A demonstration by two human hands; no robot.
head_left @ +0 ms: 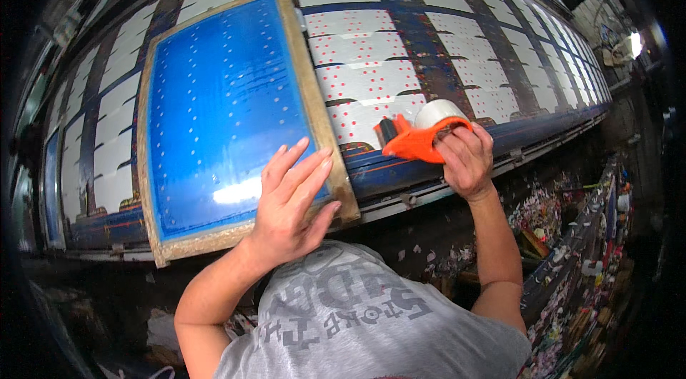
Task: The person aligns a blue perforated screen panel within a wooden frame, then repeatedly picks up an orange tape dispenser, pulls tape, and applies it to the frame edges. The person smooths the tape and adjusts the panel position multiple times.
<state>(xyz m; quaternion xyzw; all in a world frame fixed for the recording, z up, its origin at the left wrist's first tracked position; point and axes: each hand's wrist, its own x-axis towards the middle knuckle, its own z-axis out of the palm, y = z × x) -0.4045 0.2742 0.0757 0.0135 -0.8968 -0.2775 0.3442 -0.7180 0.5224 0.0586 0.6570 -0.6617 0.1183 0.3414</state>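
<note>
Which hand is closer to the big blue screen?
Left. The left hand is over the near right corner of the blue screen; the right hand is off to its right, gripping the orange tape dispenser.

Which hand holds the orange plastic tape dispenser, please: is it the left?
No, the right hand grips the orange plastic tape dispenser, while the left hand is open.

Fisheye view from the head, facing downward, close above hands [287,206]
</note>
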